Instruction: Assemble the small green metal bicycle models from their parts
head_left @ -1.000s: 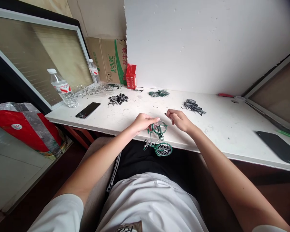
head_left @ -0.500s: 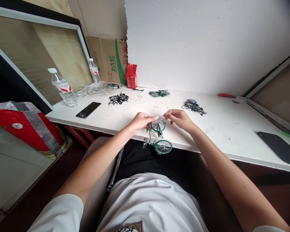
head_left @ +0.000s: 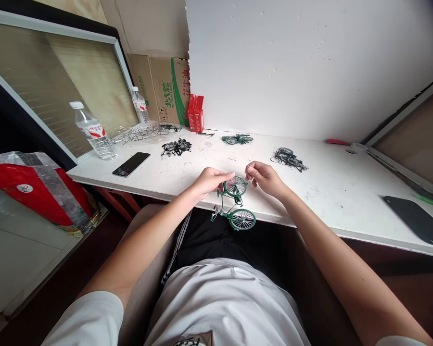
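Observation:
A green model bicycle (head_left: 239, 205) hangs over the front edge of the white table, one wheel up by my fingers and the other low above my lap. My left hand (head_left: 214, 181) grips it at the upper wheel, thumb on top; the fingers underneath are partly hidden. Just right of that wheel is my right hand (head_left: 262, 176), raised, with thumb and index fingertip pressed together and the other fingers curled. Whether something tiny sits in that pinch cannot be made out.
Behind my hands lie green bicycle parts (head_left: 237, 139), black parts (head_left: 176, 147) and dark grey parts (head_left: 288, 158). A phone (head_left: 132, 164), water bottles (head_left: 94, 130), a red box (head_left: 196, 113) and a carton (head_left: 159, 89) are on the left. A dark flat object (head_left: 416, 218) lies at right.
My right hand has risen slightly, its thumb and index fingertip drawn closer together. My left hand keeps its hold on the bicycle, nearly unmoved.

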A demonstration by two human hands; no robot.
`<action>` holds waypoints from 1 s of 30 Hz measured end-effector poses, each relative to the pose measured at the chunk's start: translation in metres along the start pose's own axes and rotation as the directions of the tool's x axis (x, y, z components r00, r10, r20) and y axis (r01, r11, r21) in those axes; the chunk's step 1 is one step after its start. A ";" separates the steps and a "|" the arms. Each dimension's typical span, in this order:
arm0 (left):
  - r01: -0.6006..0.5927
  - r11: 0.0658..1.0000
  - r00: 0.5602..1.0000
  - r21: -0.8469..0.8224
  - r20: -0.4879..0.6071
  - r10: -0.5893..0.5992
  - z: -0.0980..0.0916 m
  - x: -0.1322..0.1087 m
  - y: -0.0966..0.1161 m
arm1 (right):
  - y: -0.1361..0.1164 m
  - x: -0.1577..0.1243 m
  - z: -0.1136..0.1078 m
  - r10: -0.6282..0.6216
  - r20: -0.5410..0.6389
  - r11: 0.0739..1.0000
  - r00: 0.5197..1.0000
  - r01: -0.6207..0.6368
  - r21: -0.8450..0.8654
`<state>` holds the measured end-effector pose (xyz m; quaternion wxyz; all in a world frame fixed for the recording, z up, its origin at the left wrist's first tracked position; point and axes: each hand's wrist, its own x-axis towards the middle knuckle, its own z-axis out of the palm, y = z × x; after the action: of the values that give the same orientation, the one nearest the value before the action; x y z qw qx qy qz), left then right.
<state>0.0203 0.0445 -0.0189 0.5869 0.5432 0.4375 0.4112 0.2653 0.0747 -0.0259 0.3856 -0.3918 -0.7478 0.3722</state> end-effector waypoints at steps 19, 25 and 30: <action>-0.019 1.000 0.999 -0.018 -0.028 0.018 0.004 -0.002 0.001 | -0.009 -0.002 0.016 -0.025 -0.012 0.994 1.000 0.024 -0.103; -0.043 0.999 0.998 -0.003 -0.045 0.043 0.004 -0.002 0.001 | -0.008 -0.002 0.017 -0.017 -0.033 0.993 0.999 0.013 -0.116; -0.047 0.999 0.997 0.019 -0.064 0.048 0.005 -0.002 0.000 | -0.007 -0.002 0.017 -0.041 -0.041 0.989 0.998 0.034 -0.147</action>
<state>0.0246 0.0417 -0.0185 0.5577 0.5450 0.4469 0.4384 0.2491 0.0655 -0.0283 0.3792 -0.4130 -0.7717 0.3002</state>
